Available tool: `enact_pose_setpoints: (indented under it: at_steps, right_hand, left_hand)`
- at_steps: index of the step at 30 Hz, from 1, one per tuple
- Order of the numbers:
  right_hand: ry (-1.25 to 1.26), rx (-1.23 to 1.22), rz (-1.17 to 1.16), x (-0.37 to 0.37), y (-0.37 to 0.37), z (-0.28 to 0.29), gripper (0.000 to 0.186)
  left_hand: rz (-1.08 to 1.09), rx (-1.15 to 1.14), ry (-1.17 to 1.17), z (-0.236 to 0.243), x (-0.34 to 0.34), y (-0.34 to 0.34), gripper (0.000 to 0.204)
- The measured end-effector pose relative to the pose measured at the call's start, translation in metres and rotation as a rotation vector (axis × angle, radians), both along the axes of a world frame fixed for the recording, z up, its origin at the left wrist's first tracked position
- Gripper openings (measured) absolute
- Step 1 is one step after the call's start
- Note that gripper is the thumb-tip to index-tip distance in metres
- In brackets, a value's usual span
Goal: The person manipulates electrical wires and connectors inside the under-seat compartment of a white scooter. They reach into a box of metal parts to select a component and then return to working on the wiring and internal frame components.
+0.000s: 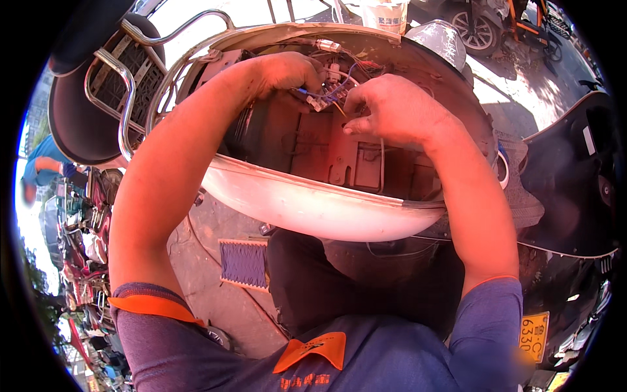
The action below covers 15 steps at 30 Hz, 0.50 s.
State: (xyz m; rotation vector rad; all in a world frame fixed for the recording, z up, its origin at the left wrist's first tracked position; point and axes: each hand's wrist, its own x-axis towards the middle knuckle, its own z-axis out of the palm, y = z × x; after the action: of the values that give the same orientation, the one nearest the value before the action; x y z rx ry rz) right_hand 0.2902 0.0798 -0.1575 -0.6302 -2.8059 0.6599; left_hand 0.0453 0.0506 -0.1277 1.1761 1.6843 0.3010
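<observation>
My left hand is closed around the wiring near a pale connector block, inside an open white body compartment of what looks like a scooter. Its fingertips are partly hidden among blue, white and red wires. Just right of the connector, my right hand has bent fingers, with thumb and index apart beside a thin yellow wire; I cannot see it gripping anything. Dark metal parts line the compartment floor below both hands.
A chrome rail and dark rack are at left, beyond them parked scooters and a person in blue. A dark panel stands at right, a wheel behind. A purple mat lies on the ground by my dark-trousered leg.
</observation>
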Motion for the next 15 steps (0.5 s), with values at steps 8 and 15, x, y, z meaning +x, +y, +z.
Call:
enact_pose_setpoints:
  at_steps: [8, 15]
  right_hand:
    - [-0.025, -0.103, -0.075, -0.006, 0.003, 0.006, 0.035]
    - [0.084, -0.059, -0.211, -0.001, -0.002, 0.015, 0.025]
  left_hand:
    - [-0.293, -0.046, 0.148, -0.007, -0.029, 0.012, 0.042]
    - [-0.325, -0.268, 0.191, 0.013, -0.019, -0.003, 0.040]
